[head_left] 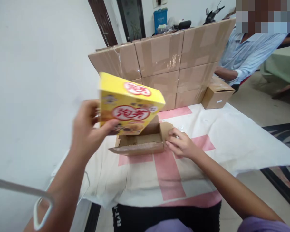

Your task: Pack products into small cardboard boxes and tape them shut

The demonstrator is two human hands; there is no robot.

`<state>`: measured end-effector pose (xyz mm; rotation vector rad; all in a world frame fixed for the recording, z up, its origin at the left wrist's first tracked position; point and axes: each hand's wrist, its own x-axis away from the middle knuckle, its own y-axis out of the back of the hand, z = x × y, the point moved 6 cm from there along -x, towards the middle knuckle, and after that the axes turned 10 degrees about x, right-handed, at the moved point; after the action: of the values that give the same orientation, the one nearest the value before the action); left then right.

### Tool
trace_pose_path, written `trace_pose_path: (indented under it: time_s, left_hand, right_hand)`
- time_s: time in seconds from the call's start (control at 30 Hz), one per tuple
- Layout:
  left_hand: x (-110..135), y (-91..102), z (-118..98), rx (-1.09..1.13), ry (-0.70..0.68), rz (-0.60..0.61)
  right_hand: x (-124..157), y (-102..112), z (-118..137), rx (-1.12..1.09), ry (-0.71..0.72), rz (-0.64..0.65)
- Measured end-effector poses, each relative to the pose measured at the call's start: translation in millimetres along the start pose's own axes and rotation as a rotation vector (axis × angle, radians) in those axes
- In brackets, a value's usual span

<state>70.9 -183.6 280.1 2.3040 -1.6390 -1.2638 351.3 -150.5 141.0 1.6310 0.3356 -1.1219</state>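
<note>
My left hand grips a yellow snack box by its left side, thumb on the front face. Red and white Chinese lettering shows on its top and front. The snack box is tilted and held above an open cardboard box, hiding part of its rear. What I can see of the cardboard box's inside is bare. At its right end, my right hand has its fingers curled on the side flap.
Stacked taped cartons form a wall behind the table. A small closed carton stands at the back right, beside a person in a light blue shirt. A white cloth with pink stripes covers the table. A white wall is on the left.
</note>
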Motion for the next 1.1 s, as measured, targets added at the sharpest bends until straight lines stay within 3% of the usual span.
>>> trace_pose_path:
  time_s: [0.07,0.13,0.23,0.3,0.37,0.5,0.57,0.73,0.97,1.1]
  left_hand:
    - [-19,-39.6,9,0.017,0.063,0.272]
    - [-21,-61.0,20,-0.125,0.077,0.482]
    - [-17,-55.1,31,-0.471,0.032,0.551]
    - [-16,-43.9,33,-0.561,0.035,0.531]
    - [-15,-44.8,35,-0.578,0.056,0.609]
    - [-6,-81.4,43,-0.666,0.038,0.935]
    - [-2,-101.4,49,-0.702,0.028,1.033]
    - [7,-125.3,68,-0.817,0.019,1.097]
    - [11,-118.0,80,-0.916,-0.007,1.046]
    - [12,-123.4,83,-0.890,-0.013,1.070]
  right_hand:
    - [3,-2,-5,-0.041,-0.059,-0.061]
    - [5,-2,-9,-0.067,-0.107,-0.133]
    - [6,-1,-12,-0.067,-0.162,-0.202]
    - [5,-1,-11,-0.064,-0.161,-0.207]
    - [4,-2,-8,-0.072,-0.143,-0.203]
    - [4,-6,-1,-0.070,-0.108,-0.208]
    - [5,-7,2,-0.060,-0.090,-0.215]
    - [8,-3,4,-0.056,-0.106,-0.227]
    - [11,-6,5,-0.079,-0.121,-0.256]
    - [13,-10,2,-0.108,-0.166,-0.267]
